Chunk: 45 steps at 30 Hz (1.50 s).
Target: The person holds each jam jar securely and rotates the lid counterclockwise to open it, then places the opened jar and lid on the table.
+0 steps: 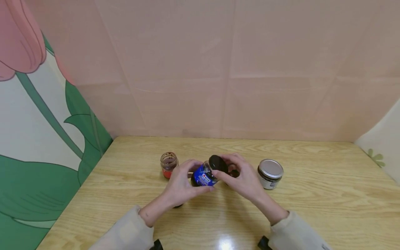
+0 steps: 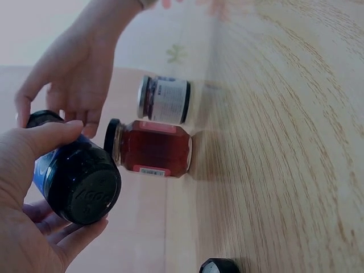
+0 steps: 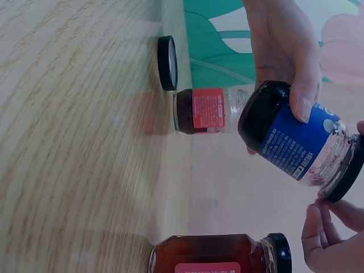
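My left hand (image 1: 184, 184) grips a glass jar (image 1: 203, 175) with a blue label, its fingers and thumb round the sides. The jar is tilted in the air above the table, its mouth toward my right hand. Dark contents sit in its lower part, as the right wrist view shows. A black lid (image 1: 218, 164) covers the jar's mouth; whether it is fully seated I cannot tell. My right hand (image 1: 243, 177) pinches that lid by its edge between thumb and fingers. Behind the right hand stands a dark red jar (image 2: 156, 149) with a black lid, mostly hidden in the head view.
A lidless, red-labelled jar (image 1: 169, 164) stands behind my left hand, partly filled. On the wooden table (image 1: 312, 208) lies a loose black lid (image 3: 167, 62), nearly hidden under my left wrist. To the right stands a squat jar (image 1: 271, 173) with a silver lid.
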### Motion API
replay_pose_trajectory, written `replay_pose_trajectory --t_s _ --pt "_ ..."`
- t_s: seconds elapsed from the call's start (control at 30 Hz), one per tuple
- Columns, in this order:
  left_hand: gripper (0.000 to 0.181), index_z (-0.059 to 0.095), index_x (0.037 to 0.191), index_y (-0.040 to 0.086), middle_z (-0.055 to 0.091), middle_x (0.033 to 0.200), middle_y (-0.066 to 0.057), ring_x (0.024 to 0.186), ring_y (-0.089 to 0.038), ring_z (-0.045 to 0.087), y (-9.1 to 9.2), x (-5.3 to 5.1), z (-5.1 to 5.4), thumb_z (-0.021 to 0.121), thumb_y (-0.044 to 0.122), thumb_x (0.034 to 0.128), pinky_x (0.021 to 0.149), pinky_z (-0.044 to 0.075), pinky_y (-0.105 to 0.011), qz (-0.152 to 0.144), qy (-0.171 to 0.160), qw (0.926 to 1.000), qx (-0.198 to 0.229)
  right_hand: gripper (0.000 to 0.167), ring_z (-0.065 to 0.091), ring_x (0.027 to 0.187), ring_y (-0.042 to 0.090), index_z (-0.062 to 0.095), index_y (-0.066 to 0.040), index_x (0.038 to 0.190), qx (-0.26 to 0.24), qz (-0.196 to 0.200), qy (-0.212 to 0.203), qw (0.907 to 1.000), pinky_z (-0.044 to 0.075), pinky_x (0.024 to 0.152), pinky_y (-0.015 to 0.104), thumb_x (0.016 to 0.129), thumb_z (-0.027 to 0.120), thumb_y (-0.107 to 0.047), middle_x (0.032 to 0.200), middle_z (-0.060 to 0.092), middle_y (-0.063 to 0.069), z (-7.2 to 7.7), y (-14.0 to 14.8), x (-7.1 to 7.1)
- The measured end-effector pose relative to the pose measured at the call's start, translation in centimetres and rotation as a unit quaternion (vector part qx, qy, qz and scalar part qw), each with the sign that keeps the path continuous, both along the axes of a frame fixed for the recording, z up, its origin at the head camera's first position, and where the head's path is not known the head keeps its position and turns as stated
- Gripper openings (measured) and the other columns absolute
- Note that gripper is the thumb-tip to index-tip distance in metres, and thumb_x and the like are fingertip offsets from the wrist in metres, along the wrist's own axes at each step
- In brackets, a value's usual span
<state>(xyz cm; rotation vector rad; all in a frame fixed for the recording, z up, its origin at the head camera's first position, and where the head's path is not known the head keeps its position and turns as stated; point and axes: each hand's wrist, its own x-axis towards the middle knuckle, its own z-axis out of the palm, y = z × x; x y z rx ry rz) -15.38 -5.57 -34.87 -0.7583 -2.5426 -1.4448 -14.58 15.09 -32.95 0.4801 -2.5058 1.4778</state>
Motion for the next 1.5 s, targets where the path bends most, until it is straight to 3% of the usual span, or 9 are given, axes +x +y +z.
replay_pose_trajectory --t_s 0.27,0.5,0.67,0.9,1.17,1.5 --pt "0.063 0.06 0.119 0.013 0.065 0.114 0.0 0.102 -0.014 0.061 -0.1 0.1 0.1 0.087 0.034 0.0667 0.087 0.052 -0.033 0.03 -0.028 0.9992 0.004 0.047 0.055 0.093 0.018 0.06 -0.007 0.127 -0.039 -0.022 -0.004 0.999 0.048 0.08 0.022 0.083 0.074 -0.018 0.108 0.059 0.009 0.1 0.2 0.1" --pt "0.066 0.057 0.123 0.011 0.065 0.115 -0.002 0.108 -0.019 0.06 -0.2 0.0 -0.1 0.086 0.034 0.069 0.095 0.05 -0.041 0.045 -0.053 0.9975 0.017 0.051 0.055 0.095 0.019 0.057 -0.004 0.128 -0.052 -0.012 0.012 0.9985 0.049 0.08 0.021 0.081 0.075 -0.012 0.109 0.059 0.01 0.0 0.4 0.2" --pt "0.065 0.058 0.123 0.012 0.065 0.113 -0.003 0.108 -0.02 0.059 -0.2 -0.2 -0.2 0.085 0.037 0.0688 0.094 0.046 -0.048 0.067 -0.045 0.9967 0.01 0.052 0.058 0.096 0.021 0.055 -0.007 0.13 -0.049 -0.011 0.006 0.9987 0.052 0.081 0.027 0.082 0.075 -0.012 0.11 0.061 0.01 -0.2 0.6 0.6" --pt "0.061 0.059 0.12 0.014 0.065 0.11 -0.003 0.104 -0.019 0.059 -0.2 -0.4 -0.3 0.085 0.036 0.0692 0.09 0.047 -0.047 0.092 -0.045 0.9947 0.012 0.06 0.061 0.1 0.027 0.05 -0.011 0.132 -0.059 0.0 -0.023 0.998 0.055 0.073 0.028 0.078 0.078 -0.011 0.113 0.064 0.014 -0.3 0.6 1.1" --pt "0.06 0.059 0.119 0.012 0.066 0.107 -0.004 0.102 -0.02 0.06 -0.3 -0.4 -0.3 0.085 0.033 0.0697 0.089 0.048 -0.047 0.092 -0.035 0.9949 0.018 0.061 0.063 0.103 0.03 0.049 -0.006 0.132 -0.083 0.027 -0.034 0.9956 0.055 0.078 0.028 0.077 0.077 -0.004 0.114 0.064 0.018 -0.5 0.4 1.2" --pt "0.059 0.056 0.122 0.005 0.068 0.108 -0.011 0.103 -0.029 0.062 -0.1 -0.7 -0.4 0.081 0.031 0.0753 0.091 0.048 -0.05 0.091 -0.046 0.9944 0.029 0.064 0.066 0.091 0.021 0.053 -0.006 0.128 -0.004 0.026 0.029 0.9992 0.054 0.07 0.023 0.07 0.082 -0.003 0.109 0.064 0.01 -0.8 0.5 1.4"
